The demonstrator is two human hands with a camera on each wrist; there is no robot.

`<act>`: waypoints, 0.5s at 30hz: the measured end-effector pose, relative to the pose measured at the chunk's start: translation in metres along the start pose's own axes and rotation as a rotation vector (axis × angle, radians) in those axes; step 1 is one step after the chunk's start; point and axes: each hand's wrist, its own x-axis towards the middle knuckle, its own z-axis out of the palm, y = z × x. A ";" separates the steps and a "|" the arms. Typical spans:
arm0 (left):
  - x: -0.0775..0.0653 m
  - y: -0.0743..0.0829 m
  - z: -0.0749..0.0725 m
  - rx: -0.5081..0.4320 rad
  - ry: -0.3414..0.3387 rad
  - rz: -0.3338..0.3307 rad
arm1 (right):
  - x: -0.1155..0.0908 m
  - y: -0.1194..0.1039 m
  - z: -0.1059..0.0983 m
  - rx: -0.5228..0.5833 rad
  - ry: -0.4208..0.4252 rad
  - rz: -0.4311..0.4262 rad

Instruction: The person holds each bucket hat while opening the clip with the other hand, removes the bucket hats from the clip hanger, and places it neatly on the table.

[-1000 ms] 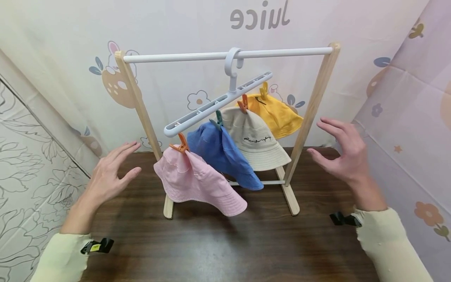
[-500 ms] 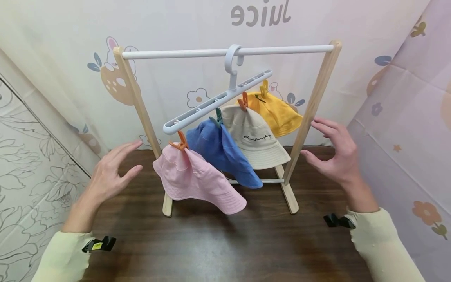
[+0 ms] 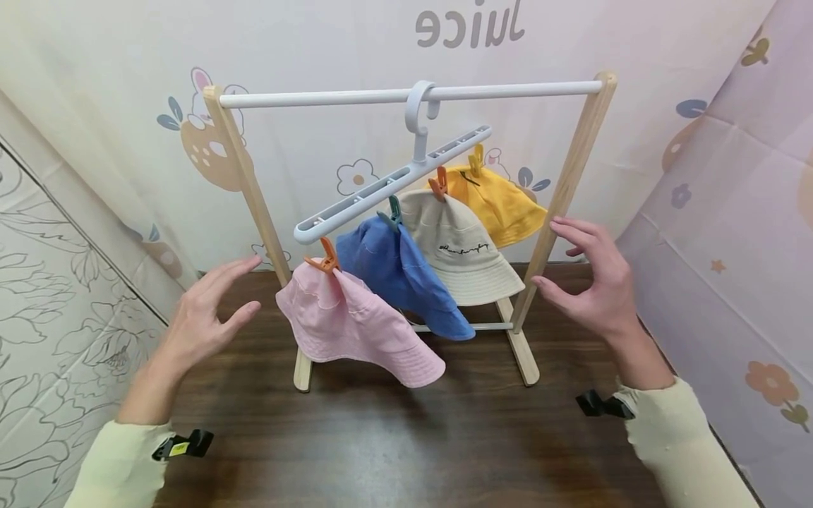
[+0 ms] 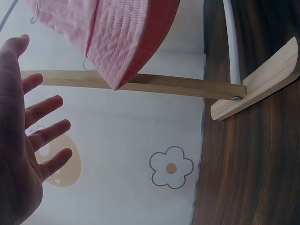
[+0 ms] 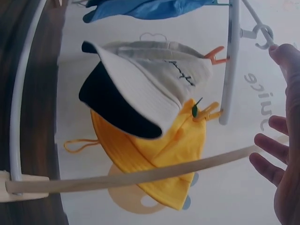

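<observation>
A pink bucket hat (image 3: 356, 321), a blue hat (image 3: 400, 275), a beige hat (image 3: 457, 247) and a yellow hat (image 3: 498, 204) hang by small clips from a pale grey hanger (image 3: 394, 185). The hanger hooks over the white rail of a wooden-sided rack (image 3: 562, 190). Left of the rack, my left hand (image 3: 206, 310) is held in the air, fingers extended and thumb apart, holding nothing; the left wrist view shows the pink hat beyond it. My right hand (image 3: 593, 279) is beside the right post, its fingertips and thumb tip right at the wood, fingers slightly bent and empty.
The rack's feet (image 3: 522, 358) stand on a dark brown wooden table (image 3: 381, 444). Behind it hangs a white printed curtain (image 3: 317, 42); patterned sheets close off the left and right sides. A black wrist strap shows at each sleeve.
My right hand has moved left, up to the rack's right post. My left hand has shifted slightly to the right. The hats and hanger stay as they were.
</observation>
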 end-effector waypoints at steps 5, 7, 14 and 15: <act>0.000 0.002 0.002 -0.021 0.014 -0.012 | -0.001 -0.003 0.006 0.024 0.011 -0.006; 0.001 0.003 0.002 -0.025 0.017 -0.016 | -0.001 -0.004 0.008 0.035 0.015 -0.008; 0.002 0.006 0.004 -0.040 0.023 0.011 | 0.000 -0.009 0.012 0.075 0.008 -0.010; 0.003 0.006 0.004 -0.041 0.024 0.015 | 0.001 -0.009 0.013 0.078 0.004 -0.008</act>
